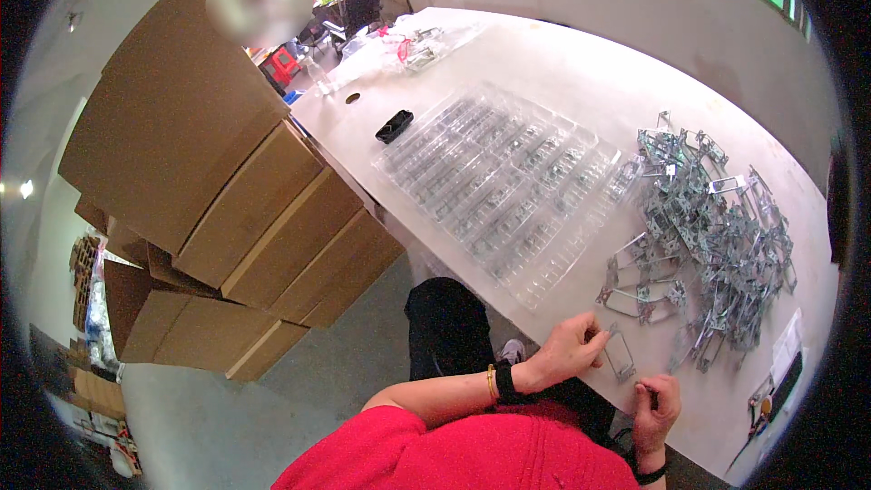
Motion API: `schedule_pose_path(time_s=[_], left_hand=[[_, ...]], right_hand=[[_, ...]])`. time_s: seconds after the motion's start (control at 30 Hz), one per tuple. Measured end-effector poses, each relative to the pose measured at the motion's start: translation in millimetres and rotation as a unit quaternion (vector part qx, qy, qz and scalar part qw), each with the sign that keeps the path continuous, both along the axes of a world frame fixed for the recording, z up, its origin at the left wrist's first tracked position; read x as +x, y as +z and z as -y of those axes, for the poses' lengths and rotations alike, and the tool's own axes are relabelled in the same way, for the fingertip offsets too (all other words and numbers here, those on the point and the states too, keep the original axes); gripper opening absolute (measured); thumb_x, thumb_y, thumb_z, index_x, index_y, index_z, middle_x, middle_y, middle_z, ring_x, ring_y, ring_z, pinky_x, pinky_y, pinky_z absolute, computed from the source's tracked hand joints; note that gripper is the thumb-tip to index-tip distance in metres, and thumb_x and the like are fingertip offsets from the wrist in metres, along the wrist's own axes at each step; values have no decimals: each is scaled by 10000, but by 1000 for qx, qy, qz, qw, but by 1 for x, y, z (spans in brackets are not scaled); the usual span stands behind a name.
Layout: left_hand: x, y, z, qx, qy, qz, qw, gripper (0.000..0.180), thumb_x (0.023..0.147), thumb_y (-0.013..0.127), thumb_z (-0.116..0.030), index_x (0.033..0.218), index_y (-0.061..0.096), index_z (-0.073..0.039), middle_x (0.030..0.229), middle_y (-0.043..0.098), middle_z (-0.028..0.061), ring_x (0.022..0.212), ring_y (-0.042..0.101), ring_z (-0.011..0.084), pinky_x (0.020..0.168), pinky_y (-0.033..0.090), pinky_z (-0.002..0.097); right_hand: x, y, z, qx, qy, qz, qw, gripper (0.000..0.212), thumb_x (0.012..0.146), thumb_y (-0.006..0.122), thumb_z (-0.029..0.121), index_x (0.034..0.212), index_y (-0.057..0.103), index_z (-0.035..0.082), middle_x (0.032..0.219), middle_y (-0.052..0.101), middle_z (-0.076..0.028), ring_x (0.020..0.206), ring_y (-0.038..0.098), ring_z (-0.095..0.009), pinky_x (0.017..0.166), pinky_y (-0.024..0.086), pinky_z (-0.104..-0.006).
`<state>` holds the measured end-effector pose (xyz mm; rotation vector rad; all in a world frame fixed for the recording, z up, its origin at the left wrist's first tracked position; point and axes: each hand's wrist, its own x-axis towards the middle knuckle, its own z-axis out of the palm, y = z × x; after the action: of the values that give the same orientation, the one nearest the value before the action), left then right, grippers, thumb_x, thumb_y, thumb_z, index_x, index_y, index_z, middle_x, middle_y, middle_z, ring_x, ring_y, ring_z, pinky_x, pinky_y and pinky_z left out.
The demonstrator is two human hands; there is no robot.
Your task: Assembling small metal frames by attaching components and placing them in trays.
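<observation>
At the table's near edge my left hand [570, 347] pinches a thin rectangular metal frame [621, 352] by its left side. My right hand [659, 406] is just beyond the frame's lower end, fingers curled and thumb against them; whatever it may hold is too small to make out. Beyond my hands lie several loose metal frames [642, 301], and to their right a large tangled heap of similar grey metal frames [717, 236]. Left of the heap rests a clear plastic tray [535, 283] with rows of compartments, metal parts showing in many of them.
Stacked cardboard boxes [181, 118] stand left of the white table [581, 50]. A small black holder [394, 127] sits by the tray's far left corner. Plastic bags [419, 47] lie at the far end. Hand tools [760, 410] lie at the right edge.
</observation>
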<state>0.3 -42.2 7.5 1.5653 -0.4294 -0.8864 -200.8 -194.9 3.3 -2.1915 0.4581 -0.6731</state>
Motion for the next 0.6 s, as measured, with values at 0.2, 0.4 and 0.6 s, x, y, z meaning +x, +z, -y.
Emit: schedule_pose_path(time_s=[0.2, 0.4, 0.6], left_hand=[[-1, -2, 0, 22, -8, 76, 997, 303, 1026, 663, -272, 954, 591, 14, 703, 667, 141, 629, 699, 183, 562, 537, 372], [2, -13, 1, 38, -1, 226, 973, 345, 1018, 675, -305, 966, 579, 23, 681, 642, 214, 575, 674, 263, 553, 500, 443], [-3, -14, 0, 39, 16, 261, 964, 354, 1022, 656, -270, 1216, 531, -2, 684, 636, 240, 643, 688, 361, 589, 514, 471]], right_hand=[[0, -6, -1, -23, -11, 26, 999, 108, 877, 743, -2, 943, 665, 34, 894, 631, -108, 873, 610, -284, 803, 488, -369], [0, -8, 1, -10, 1, 24, 1000, 105, 869, 739, -11, 923, 664, 38, 895, 634, -105, 878, 611, -288, 816, 492, -375], [0, -4, -2, -1, -2, 33, 999, 97, 875, 726, -21, 922, 660, 33, 895, 627, -104, 869, 605, -270, 806, 488, -363]])
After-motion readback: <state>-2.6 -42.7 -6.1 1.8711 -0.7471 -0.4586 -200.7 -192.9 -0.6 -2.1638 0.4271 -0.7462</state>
